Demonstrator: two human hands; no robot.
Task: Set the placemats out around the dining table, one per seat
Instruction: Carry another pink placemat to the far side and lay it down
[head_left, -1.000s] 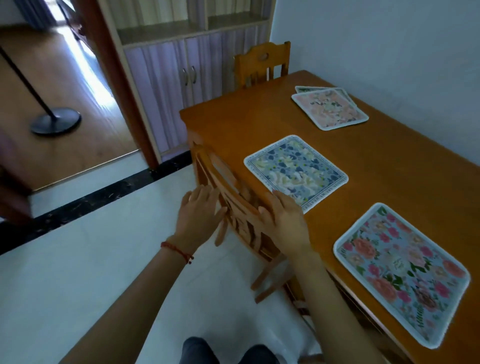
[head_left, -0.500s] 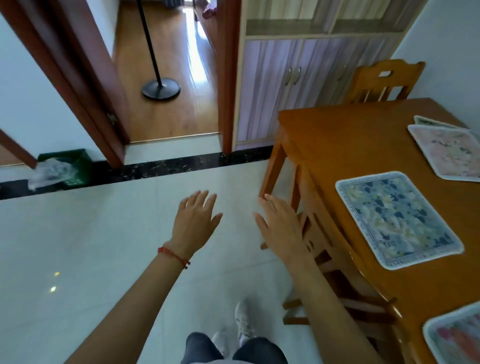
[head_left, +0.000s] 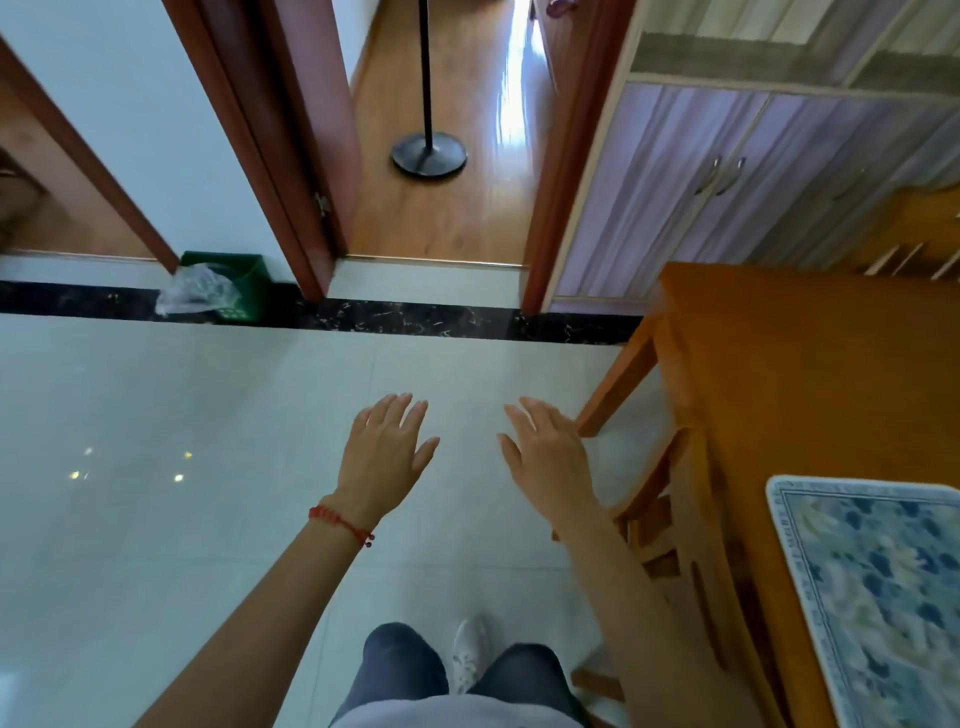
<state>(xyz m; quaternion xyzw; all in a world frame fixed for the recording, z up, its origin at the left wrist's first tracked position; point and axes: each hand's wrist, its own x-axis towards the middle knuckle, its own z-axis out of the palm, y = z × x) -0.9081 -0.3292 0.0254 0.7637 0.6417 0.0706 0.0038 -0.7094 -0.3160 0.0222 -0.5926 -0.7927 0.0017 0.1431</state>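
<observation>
One blue placemat on table, left hand and right hand grips apart, empty

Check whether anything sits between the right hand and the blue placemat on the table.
Yes: the wooden chair, pushed in at the table edge, stands between the right hand and the blue placemat. Both it and the left hand are empty, held open over the floor.
</observation>
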